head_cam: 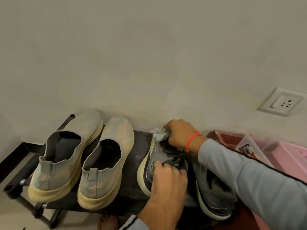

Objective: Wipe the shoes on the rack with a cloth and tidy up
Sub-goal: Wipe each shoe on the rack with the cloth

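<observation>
On the dark rack [131, 193] stand two beige slip-on shoes [66, 156] [106, 163] at the left and two grey laced sneakers at the right. My left hand [167, 178] grips the nearer-left grey sneaker [149, 165] at its collar and laces. My right hand [181, 131] holds a pale crumpled cloth [159, 134] against that sneaker's toe. The second grey sneaker [214, 196] lies beside it, partly under my right sleeve.
A pink plastic basket [282, 156] with a clear box sits to the right of the rack. A wall socket [282, 102] is on the beige wall behind. A bare foot [108, 222] shows below the rack's front edge.
</observation>
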